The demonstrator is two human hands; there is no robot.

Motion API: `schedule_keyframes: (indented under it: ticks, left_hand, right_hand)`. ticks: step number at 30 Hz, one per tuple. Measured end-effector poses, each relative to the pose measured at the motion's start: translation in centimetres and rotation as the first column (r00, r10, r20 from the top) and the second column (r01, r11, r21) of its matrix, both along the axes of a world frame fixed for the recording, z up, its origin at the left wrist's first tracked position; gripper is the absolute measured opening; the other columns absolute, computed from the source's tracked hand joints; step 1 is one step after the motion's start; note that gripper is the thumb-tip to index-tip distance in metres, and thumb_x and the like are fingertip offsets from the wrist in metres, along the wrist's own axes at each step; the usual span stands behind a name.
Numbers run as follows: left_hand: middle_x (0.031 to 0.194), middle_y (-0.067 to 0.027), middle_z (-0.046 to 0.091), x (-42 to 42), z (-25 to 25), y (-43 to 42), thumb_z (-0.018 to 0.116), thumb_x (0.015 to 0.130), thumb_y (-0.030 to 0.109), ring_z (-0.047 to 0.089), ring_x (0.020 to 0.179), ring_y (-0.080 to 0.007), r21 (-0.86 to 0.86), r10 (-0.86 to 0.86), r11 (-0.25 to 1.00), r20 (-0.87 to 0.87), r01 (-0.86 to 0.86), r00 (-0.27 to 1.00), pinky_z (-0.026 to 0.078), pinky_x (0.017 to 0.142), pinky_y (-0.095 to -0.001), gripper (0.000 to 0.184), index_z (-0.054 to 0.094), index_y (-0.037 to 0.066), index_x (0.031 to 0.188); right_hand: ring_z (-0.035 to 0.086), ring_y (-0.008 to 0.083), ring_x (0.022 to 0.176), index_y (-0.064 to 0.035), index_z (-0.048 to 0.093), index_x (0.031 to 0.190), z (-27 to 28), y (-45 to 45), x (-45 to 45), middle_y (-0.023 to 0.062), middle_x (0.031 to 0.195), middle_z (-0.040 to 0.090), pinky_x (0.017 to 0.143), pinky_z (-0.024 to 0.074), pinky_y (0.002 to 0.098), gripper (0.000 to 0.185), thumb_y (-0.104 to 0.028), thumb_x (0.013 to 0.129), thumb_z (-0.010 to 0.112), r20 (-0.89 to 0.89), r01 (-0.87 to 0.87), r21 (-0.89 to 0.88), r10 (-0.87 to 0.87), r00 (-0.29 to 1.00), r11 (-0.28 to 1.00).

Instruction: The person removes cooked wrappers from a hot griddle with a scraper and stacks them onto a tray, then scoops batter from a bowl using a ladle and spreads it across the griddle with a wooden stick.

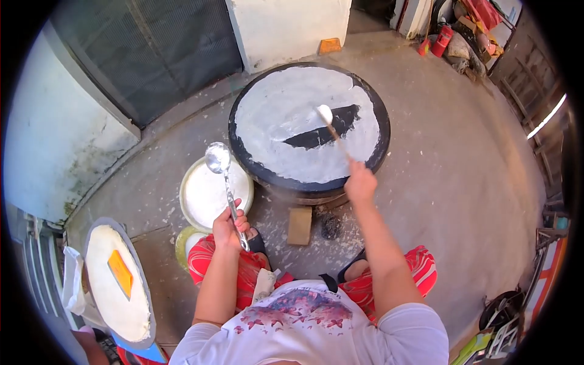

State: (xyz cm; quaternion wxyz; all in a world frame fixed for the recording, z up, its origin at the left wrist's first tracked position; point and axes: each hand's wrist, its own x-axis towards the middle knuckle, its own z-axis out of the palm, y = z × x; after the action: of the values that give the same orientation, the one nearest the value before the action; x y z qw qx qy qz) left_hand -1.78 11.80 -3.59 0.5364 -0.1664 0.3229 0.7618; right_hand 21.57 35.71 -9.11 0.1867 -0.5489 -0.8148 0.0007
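Observation:
My left hand (232, 227) is closed round the handle of a metal ladle (218, 158), its bowl over the rim of a basin of white batter (210, 193). My right hand (361, 182) grips a wooden-handled spreader (332, 132), whose white-coated end touches the large round black griddle (382, 131). White batter (274, 109) covers most of the griddle, and a dark bare strip (316, 137) shows beside the spreader.
A brown block (300, 226) lies in front of the griddle's base. At the lower left is a round board with pale flatbread (115, 292) and an orange scraper (121, 274). An orange object (330, 45) lies by the wall.

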Motion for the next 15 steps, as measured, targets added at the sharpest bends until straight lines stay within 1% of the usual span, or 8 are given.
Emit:
schedule_keyframes:
  ticks: [2,4,6,7,9,10,12,15]
  left_hand:
    - [0.069,-0.0059,0.043,0.1,-0.1,0.0,0.032,0.090,0.019,0.036,0.047,-0.0114,0.011,-0.019,1.000,-0.003,0.019,1.000,0.032,0.039,-0.0228,0.027,0.045,0.001,0.106]
    - [0.069,-0.0059,0.043,0.1,0.0,0.1,0.033,0.090,0.019,0.036,0.047,-0.0114,-0.017,0.015,1.000,0.017,-0.015,1.000,0.031,0.039,-0.0228,0.027,0.045,0.001,0.105]
    - [0.067,-0.0036,0.043,0.5,0.7,0.5,0.032,0.090,0.019,0.035,0.046,-0.0088,-0.060,0.034,0.998,-0.008,-0.034,0.999,0.030,0.037,-0.0205,0.028,0.047,0.000,0.105]
    - [0.067,-0.0036,0.043,0.5,0.7,0.6,0.032,0.090,0.019,0.035,0.046,-0.0088,-0.061,0.039,0.997,-0.021,-0.040,0.999,0.031,0.037,-0.0204,0.028,0.047,0.000,0.105]
    - [0.068,-0.0036,0.043,0.5,0.5,0.6,0.032,0.090,0.019,0.035,0.046,-0.0088,-0.075,0.040,0.996,-0.040,-0.043,0.998,0.031,0.037,-0.0204,0.028,0.047,0.000,0.105]
    - [0.067,-0.0034,0.043,0.5,0.3,0.6,0.032,0.090,0.019,0.035,0.046,-0.0087,-0.066,0.025,0.997,-0.041,-0.027,0.999,0.030,0.037,-0.0204,0.028,0.047,0.000,0.105]
    - [0.067,-0.0032,0.043,0.5,0.4,0.6,0.033,0.090,0.019,0.035,0.046,-0.0086,-0.057,0.002,0.998,-0.042,-0.004,0.999,0.030,0.037,-0.0203,0.028,0.047,0.000,0.105]
    - [0.066,-0.0028,0.043,0.5,0.5,0.7,0.033,0.090,0.019,0.035,0.046,-0.0084,-0.085,0.004,0.996,-0.038,-0.007,0.999,0.030,0.037,-0.0201,0.028,0.047,0.000,0.105]
  right_hand:
    - [0.057,0.0289,0.070,-0.0122,0.053,0.103,1.1,0.8,0.8,0.0104,0.084,0.053,0.062,0.0473,0.0396,0.037,-0.005,0.067,0.051,-0.019,0.032,-0.008,-0.032,0.999,0.999]
    - [0.056,0.0271,0.069,-0.0104,0.052,0.103,1.8,0.3,0.9,0.0099,0.085,0.053,0.059,0.0474,0.0392,0.035,-0.006,0.068,0.051,-0.037,0.066,-0.005,-0.066,0.997,0.998]
    - [0.055,0.0299,0.066,-0.0128,0.054,0.104,1.1,-2.7,-0.5,0.0106,0.083,0.053,0.061,0.0467,0.0411,0.037,-0.004,0.068,0.049,-0.203,0.128,-0.082,-0.142,0.969,0.988]
    - [0.055,0.0299,0.066,-0.0128,0.054,0.104,0.9,-2.8,-0.5,0.0106,0.083,0.053,0.061,0.0467,0.0411,0.037,-0.004,0.068,0.049,-0.207,0.129,-0.079,-0.143,0.968,0.988]
    - [0.057,0.0297,0.069,-0.0132,0.053,0.105,0.0,-3.2,-0.6,0.0101,0.085,0.054,0.061,0.0467,0.0405,0.038,-0.004,0.068,0.050,-0.061,-0.096,-0.007,0.095,0.994,0.995]
    - [0.057,0.0297,0.069,-0.0132,0.053,0.105,-0.4,-2.2,-0.1,0.0101,0.085,0.054,0.061,0.0467,0.0405,0.038,-0.004,0.068,0.050,-0.066,-0.091,-0.015,0.090,0.994,0.996]
    - [0.056,0.0270,0.072,-0.0100,0.052,0.105,-0.1,1.4,1.7,0.0089,0.084,0.052,0.059,0.0473,0.0389,0.035,-0.009,0.070,0.053,0.045,0.078,0.022,-0.079,0.996,0.997]
    - [0.057,0.0290,0.076,-0.0094,0.051,0.107,1.8,2.6,3.3,0.0090,0.088,0.052,0.062,0.0477,0.0395,0.036,-0.009,0.071,0.051,0.033,0.169,-0.025,-0.168,0.985,0.985]
